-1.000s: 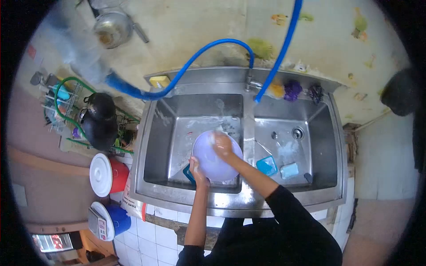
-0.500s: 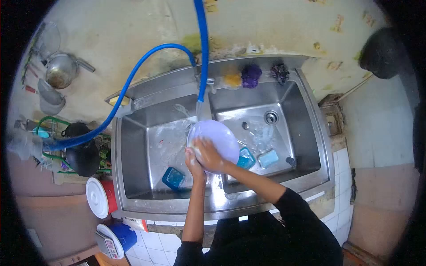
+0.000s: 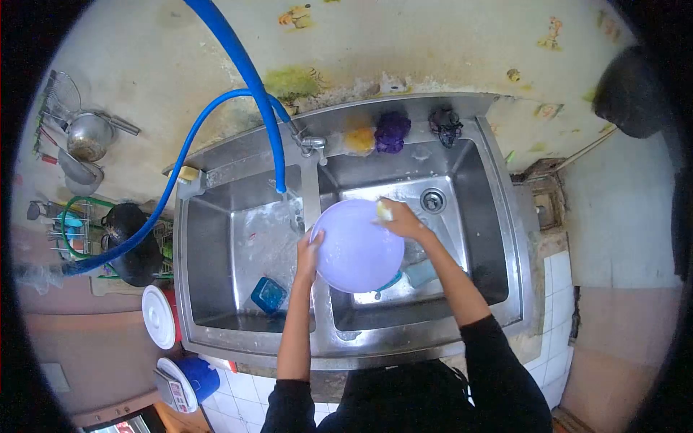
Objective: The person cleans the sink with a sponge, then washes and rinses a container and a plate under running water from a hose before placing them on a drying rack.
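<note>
I hold a pale lilac round plate (image 3: 357, 252) over the divider of a steel double sink (image 3: 238, 332). My left hand (image 3: 309, 252) grips the plate's left rim. My right hand (image 3: 401, 219) rests on the plate's upper right edge, closed on a small yellowish sponge (image 3: 384, 211). A blue hose (image 3: 249, 72) hangs down and ends above the left basin, just left of the plate. A faucet (image 3: 312, 143) sits on the back ledge behind it.
A blue square container (image 3: 268, 294) lies in the left basin. A light blue lid (image 3: 420, 273) lies in the right basin near the drain (image 3: 433, 200). Scourers (image 3: 392, 131) sit on the back ledge. Left of the sink are a black kettle (image 3: 130, 249), a dish rack and lidded tubs (image 3: 159, 316).
The plate has moved up and right toward the right basin. My right hand slid from the plate's lower middle to its top right edge. The view shifted, and the hose now hangs further left.
</note>
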Tool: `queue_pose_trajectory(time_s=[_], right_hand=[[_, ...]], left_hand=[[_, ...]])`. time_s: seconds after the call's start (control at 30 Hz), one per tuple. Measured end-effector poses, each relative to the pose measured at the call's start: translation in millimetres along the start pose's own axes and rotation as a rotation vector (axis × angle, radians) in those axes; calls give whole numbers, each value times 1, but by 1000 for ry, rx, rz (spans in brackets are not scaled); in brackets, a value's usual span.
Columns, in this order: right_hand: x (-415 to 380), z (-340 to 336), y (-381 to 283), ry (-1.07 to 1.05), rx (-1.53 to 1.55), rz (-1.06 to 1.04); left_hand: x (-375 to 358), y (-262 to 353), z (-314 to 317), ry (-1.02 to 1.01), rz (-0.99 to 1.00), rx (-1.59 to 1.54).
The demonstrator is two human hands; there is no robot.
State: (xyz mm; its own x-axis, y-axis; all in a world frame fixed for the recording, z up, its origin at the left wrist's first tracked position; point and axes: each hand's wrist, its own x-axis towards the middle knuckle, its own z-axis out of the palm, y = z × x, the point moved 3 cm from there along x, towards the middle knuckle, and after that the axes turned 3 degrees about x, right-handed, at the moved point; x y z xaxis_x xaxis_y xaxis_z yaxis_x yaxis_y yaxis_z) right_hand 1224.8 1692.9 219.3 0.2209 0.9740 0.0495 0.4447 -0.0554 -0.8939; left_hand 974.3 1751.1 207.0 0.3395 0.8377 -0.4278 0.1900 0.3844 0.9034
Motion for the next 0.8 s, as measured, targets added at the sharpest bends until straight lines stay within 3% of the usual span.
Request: queue_pose_trajectory(time_s=[0.07,0.13,0.17,0.2,0.23,0.27,0.3,0.37,0.47,0.6,0.67,0.73,0.8], right_hand=[[-10,-22,-6,-32,-141,89],[-17,-25,-16,38,-416,90],[-23,-22,-37,46,-543,134],[-33,-16,-51,53,-670,179],[-47,4,-46,143,-763,-46],[-64,24,-39,231,-845,-272],[-76,27,-46,227,-764,-338],[-91,22,-68,223,-594,-469],[-95,22,-56,-68,-45,-134],[-41,14,-69,157,-33,-285],[-8,6,-65,227,-169,-383],[13,5,-39,52,-32,164],[8,13,-39,-6,11,92]], left_hand=[[14,3,15,25,154,366],[35,-24,49,381,330,759],[30,-16,73,411,296,684],[77,-80,84,302,253,352],[54,-40,97,76,-41,-222],[38,-16,106,-40,-142,-487],[21,7,115,-130,-274,-736],[17,2,110,-58,-142,-624],[-7,0,100,-25,-91,-491],[-37,6,103,-124,-2,-651],[-51,9,102,-117,18,-492],[-58,1,96,-138,47,-383],[-52,-8,88,-168,123,-214]])
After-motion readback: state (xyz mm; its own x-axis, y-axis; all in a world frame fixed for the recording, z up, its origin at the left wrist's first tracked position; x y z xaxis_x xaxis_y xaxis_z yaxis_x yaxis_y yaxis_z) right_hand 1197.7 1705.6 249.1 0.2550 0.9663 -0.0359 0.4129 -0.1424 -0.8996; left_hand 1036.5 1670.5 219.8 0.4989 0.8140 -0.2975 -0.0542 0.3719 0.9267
